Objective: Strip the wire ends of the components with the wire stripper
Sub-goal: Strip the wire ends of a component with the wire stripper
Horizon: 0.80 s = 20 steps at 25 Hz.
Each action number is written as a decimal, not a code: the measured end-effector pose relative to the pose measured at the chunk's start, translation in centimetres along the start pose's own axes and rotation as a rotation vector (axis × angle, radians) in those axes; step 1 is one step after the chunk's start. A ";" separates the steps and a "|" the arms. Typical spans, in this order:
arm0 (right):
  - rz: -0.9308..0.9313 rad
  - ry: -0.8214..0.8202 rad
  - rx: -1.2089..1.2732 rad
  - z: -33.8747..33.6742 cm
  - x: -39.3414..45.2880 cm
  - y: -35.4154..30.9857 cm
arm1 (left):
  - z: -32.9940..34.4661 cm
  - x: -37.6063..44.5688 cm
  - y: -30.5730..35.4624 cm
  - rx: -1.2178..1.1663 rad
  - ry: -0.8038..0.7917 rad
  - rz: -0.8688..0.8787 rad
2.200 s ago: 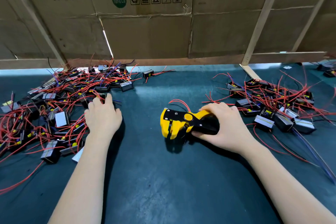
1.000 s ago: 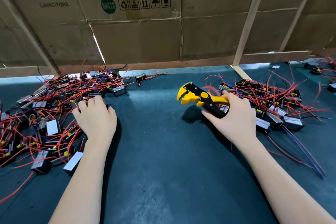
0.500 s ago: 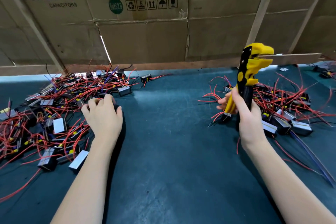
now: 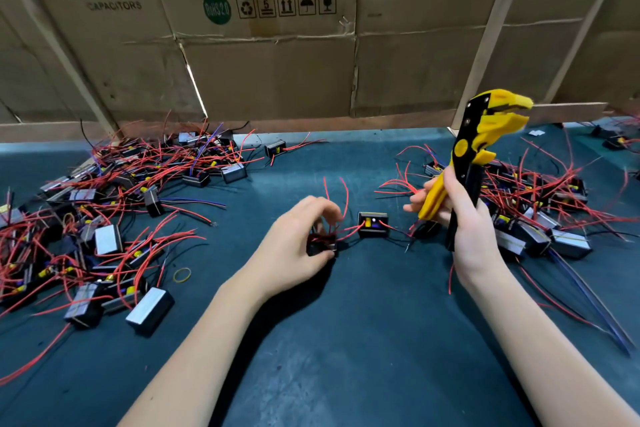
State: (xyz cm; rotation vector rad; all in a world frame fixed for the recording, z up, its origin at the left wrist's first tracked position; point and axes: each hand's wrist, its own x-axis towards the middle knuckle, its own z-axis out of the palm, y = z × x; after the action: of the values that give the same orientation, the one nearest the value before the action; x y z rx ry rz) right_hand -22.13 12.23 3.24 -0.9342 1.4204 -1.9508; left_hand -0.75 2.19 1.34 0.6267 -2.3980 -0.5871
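Observation:
My right hand (image 4: 460, 218) grips the handles of a yellow and black wire stripper (image 4: 481, 146), held upright with its jaws at the top, pointing right. My left hand (image 4: 294, 250) pinches a small black component (image 4: 320, 246) on the mat at mid-table; its red wires stick up past my fingers. A second black component (image 4: 372, 225) with a yellow part lies just right of it, linked by tangled red wire.
A big pile of black components with red wires (image 4: 104, 211) covers the left of the dark green mat (image 4: 329, 340). Another pile (image 4: 540, 211) lies at the right behind the stripper. Cardboard boxes (image 4: 270, 45) wall the back. A yellow rubber band (image 4: 182, 274) lies near the left pile.
My left hand has left the left pile and moved to mid-table, bringing a component with it. My right hand lifted the stripper off the mat and turned it upright.

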 end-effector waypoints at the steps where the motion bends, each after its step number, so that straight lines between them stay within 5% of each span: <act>1: 0.000 -0.003 -0.009 -0.1 0.0 0.1 | 0.2 0.0 0.1 -0.009 0.018 -0.005; 7: 0.002 -0.009 -0.104 -0.2 0.1 0.5 | 0.4 0.0 -0.5 0.179 0.111 -0.042; 12: -0.003 -0.095 -0.189 0.2 -0.4 0.5 | -0.6 -0.1 -0.6 0.261 -0.078 -0.130; 16: -0.018 -0.125 -0.228 0.2 -0.7 0.3 | -3.4 -0.4 -1.8 0.453 0.200 -0.248; 20: -0.027 -0.136 -0.206 0.3 -0.8 0.2 | -5.5 -1.9 -4.3 0.770 0.498 -0.674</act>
State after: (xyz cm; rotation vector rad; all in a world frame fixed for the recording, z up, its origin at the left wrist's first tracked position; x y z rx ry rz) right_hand -21.39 12.58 2.98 -1.1606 1.5563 -1.7466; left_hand 5.38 -1.59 2.29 1.7073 -1.8409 0.2772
